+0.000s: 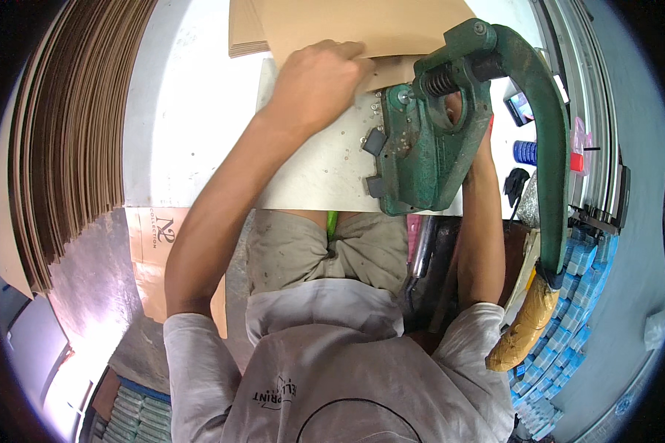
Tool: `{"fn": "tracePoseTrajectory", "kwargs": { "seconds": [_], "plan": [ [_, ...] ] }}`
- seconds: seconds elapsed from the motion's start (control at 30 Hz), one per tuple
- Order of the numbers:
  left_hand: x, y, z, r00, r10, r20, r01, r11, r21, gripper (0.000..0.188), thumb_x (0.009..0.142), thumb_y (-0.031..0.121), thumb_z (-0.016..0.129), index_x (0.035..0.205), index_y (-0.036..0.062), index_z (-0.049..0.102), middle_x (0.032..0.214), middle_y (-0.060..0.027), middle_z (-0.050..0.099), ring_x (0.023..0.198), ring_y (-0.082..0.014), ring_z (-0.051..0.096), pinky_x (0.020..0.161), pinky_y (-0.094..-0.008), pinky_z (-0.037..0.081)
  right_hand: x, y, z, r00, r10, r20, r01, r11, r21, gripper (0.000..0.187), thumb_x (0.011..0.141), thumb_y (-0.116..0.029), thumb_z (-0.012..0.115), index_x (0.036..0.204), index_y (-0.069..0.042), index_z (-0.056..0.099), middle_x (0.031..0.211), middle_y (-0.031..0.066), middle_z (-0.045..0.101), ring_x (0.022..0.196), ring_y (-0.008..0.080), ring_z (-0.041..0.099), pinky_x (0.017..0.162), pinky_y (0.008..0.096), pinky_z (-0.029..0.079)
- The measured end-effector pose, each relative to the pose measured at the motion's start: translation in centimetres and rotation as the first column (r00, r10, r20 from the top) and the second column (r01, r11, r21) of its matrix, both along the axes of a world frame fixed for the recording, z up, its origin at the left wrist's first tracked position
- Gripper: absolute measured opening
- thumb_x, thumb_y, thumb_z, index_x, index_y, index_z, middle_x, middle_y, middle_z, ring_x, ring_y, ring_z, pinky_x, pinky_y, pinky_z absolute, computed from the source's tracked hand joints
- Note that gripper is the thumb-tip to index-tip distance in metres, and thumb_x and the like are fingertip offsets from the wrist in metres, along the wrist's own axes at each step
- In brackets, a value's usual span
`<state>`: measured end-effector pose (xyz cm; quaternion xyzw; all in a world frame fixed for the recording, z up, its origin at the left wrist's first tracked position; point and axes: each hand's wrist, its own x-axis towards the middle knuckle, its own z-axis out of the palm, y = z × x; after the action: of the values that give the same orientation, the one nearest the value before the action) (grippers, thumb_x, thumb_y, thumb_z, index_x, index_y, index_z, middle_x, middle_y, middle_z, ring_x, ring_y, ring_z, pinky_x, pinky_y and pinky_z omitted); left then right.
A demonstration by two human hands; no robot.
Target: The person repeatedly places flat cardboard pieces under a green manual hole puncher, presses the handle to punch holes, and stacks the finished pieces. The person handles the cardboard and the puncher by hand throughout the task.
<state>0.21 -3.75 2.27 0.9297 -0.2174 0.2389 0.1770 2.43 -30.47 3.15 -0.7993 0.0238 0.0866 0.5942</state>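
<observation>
Our left hand (319, 83) presses its grip, fingers curled down, on the brown cardboard sheet (362, 29) at the upper middle of the frame, holding it where it slides under the green press (428, 148) on the metal surface (325, 166). Our right hand (486, 136) sits behind the press, mostly hidden, so we cannot tell its grip. Stacked cardboard (74, 133) fills the left.
</observation>
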Motion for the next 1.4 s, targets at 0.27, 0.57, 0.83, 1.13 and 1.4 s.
{"fn": "tracePoseTrajectory", "kwargs": {
  "seconds": [0.27,0.57,0.83,1.13,1.4],
  "plan": [
    [-1.4,-4.5,1.6,0.980,-0.055,-0.192,0.011,0.975,-0.220,0.019,0.082,0.016,0.073,0.098,0.0055,0.078,0.099,-0.0102,0.071,0.093,-0.0323,0.068,0.082,-0.0435,0.056,-1.6,0.7,0.8,0.979,-0.151,-0.133,0.182,0.948,0.262,0.016,0.097,-0.012,0.067,0.100,0.004,0.072,0.091,0.0082,0.072,0.078,0.0164,0.069,0.067,0.0307,0.057],
    [-0.8,-5.0,0.8,0.985,-0.055,-0.161,0.022,0.980,-0.200,0.020,0.077,0.022,0.083,0.088,0.0054,0.078,0.099,-0.0075,0.067,0.095,-0.0300,0.064,0.084,-0.0425,0.054,-4.0,-2.6,11.7,0.966,0.023,0.258,0.110,0.864,-0.491,0.039,0.096,-0.022,0.068,0.124,0.004,0.067,0.108,0.0128,0.071,0.089,0.0181,0.069,0.078,0.0301,0.053],
    [-1.1,-5.1,0.9,0.981,-0.079,-0.177,0.045,0.980,-0.192,0.023,0.078,0.026,0.083,0.089,0.0055,0.078,0.098,-0.0090,0.065,0.095,-0.0313,0.063,0.085,-0.0434,0.053,-13.7,1.3,15.1,0.559,0.653,0.511,0.134,0.538,-0.833,0.054,0.101,-0.041,0.055,0.133,0.003,0.061,0.125,0.0222,0.068,0.120,0.0321,0.065,0.106,0.0463,0.044],
    [-1.8,-4.9,0.9,0.984,-0.047,-0.169,0.041,0.998,-0.040,0.014,0.084,0.014,0.072,0.096,0.0070,0.076,0.107,-0.0113,0.065,0.096,-0.0331,0.064,0.083,-0.0464,0.055,-12.6,1.6,18.6,0.694,0.342,0.633,-0.438,0.899,-0.007,0.063,0.098,-0.052,0.054,0.133,0.000,0.061,0.125,0.0207,0.067,0.124,0.0382,0.061,0.118,0.0563,0.032],
    [2.0,0.8,1.4,0.992,0.064,0.113,-0.029,0.958,-0.286,0.031,0.085,-0.003,0.060,0.112,0.0034,0.073,0.111,-0.0134,0.074,0.099,-0.0353,0.072,0.084,-0.0445,0.059,-2.4,-3.7,-1.8,0.885,0.410,0.219,-0.359,0.902,-0.238,0.039,0.086,0.003,0.073,0.125,0.000,0.067,0.110,0.0096,0.073,0.105,0.0180,0.067,0.098,0.0339,0.050]
  ]
}}
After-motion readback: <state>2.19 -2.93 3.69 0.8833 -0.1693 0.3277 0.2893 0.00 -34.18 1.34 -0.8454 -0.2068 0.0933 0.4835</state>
